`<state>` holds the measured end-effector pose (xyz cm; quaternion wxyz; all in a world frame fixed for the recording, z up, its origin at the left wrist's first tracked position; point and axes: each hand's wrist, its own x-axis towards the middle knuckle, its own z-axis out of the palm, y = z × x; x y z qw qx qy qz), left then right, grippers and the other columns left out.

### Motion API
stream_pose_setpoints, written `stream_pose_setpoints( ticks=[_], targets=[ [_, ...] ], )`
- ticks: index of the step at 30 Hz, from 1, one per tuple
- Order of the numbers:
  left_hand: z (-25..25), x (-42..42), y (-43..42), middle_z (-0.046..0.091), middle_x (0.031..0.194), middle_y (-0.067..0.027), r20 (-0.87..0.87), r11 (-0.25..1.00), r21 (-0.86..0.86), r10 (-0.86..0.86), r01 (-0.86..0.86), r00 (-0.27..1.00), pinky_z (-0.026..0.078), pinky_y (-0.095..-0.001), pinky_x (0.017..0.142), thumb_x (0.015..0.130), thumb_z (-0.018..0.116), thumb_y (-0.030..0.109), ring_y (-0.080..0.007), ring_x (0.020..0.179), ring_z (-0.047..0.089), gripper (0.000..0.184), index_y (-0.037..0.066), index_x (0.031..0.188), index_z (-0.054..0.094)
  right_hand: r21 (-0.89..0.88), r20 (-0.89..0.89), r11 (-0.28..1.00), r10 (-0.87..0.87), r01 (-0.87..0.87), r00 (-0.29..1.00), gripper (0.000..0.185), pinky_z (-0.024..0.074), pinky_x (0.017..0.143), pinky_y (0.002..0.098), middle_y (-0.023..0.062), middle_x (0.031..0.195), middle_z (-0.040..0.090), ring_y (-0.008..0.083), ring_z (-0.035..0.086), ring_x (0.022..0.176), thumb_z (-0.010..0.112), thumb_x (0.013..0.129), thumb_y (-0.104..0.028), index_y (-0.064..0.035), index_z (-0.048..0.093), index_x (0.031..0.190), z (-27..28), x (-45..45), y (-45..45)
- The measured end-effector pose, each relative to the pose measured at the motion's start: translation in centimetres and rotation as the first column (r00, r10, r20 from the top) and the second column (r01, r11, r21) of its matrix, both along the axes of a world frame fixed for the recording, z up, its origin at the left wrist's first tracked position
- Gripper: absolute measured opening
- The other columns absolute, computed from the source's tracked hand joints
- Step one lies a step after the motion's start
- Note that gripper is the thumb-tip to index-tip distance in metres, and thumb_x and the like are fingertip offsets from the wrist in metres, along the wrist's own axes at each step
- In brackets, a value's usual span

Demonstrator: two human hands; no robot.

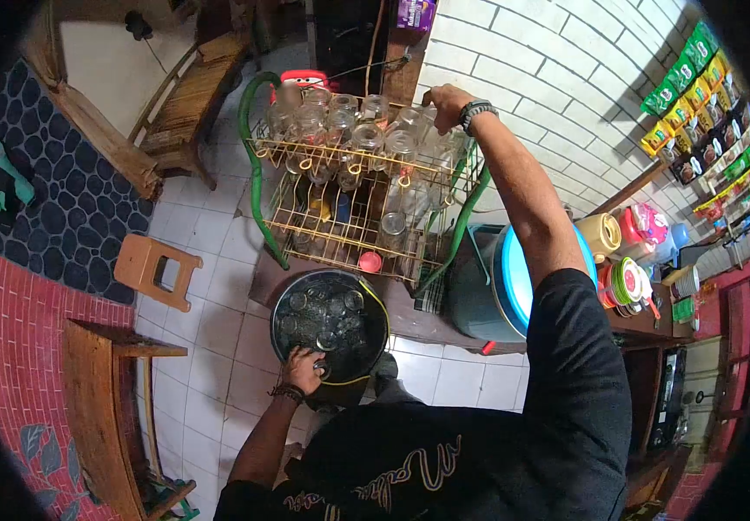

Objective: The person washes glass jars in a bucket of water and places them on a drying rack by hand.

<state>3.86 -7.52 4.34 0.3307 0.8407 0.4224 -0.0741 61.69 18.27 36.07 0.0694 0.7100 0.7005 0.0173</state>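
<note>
My right hand point(449, 106) reaches up to the right end of the top tier of a gold wire dish rack point(353, 165). Its fingers are closed around a clear drinking glass point(428, 130), partly hidden by the hand. Several other clear glasses point(368, 137) stand crowded on that tier. Down at the near left rim of a black bucket point(383, 326), my left hand point(303, 369) has its fingers curled over the edge, apparently around a glass point(322, 370) that barely shows. Inside the bucket, several glasses point(327, 317) sit in water.
A green hose-like frame point(254, 174) edges the rack. The lower tier holds more glasses and a pink cup point(370, 261). To the right stands a large grey bin point(476, 300) with a blue lid point(518, 278). A brown stool point(156, 271) is on the tiles; sachets point(696, 95) hang at right.
</note>
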Motion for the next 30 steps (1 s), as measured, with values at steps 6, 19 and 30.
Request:
stream_pose_setpoints(
  ticks=[6,19,30],
  targets=[
    [-1.0,-0.4,-0.2,0.068,0.135,-0.0157,0.106,0.999,0.05,-0.002,-0.004,0.994,0.033,-0.0482,0.124,0.088,0.064,0.017,-0.0339,0.135,0.056,0.04,0.011,0.127,0.073,-0.053,0.156,0.988,-0.138,0.147,0.978,0.044,0.0629,0.086,0.0447,0.027,0.109,0.075,0.0395,0.074,0.107,0.082,0.064,-0.009,0.0001,0.076,0.107,-0.4,0.2,-1.5],
    [-2.1,-0.7,-0.2,0.064,0.138,-0.0174,0.083,0.999,0.035,0.011,-0.014,0.997,0.034,-0.0485,0.124,0.087,0.069,0.015,-0.0358,0.135,0.054,0.043,0.011,0.129,0.071,-0.264,0.163,0.955,-0.098,0.139,0.982,0.062,0.0629,0.086,0.0434,0.0225,0.107,0.077,0.0354,0.075,0.104,0.099,0.052,-0.023,0.0012,0.075,0.104,2.6,-3.6,-5.7],
    [-2.7,-0.8,-0.5,0.069,0.126,-0.0173,0.178,0.992,0.109,0.035,-0.055,0.983,0.038,-0.0486,0.119,0.082,0.073,0.014,-0.0351,0.127,0.059,0.04,0.011,0.122,0.074,0.22,-0.091,0.973,0.085,-0.063,0.992,0.043,0.0605,0.09,0.0509,0.0272,0.106,0.073,0.0449,0.072,0.103,0.079,0.071,-0.018,-0.0052,0.07,0.111,-4.5,2.0,0.1]
  ],
)
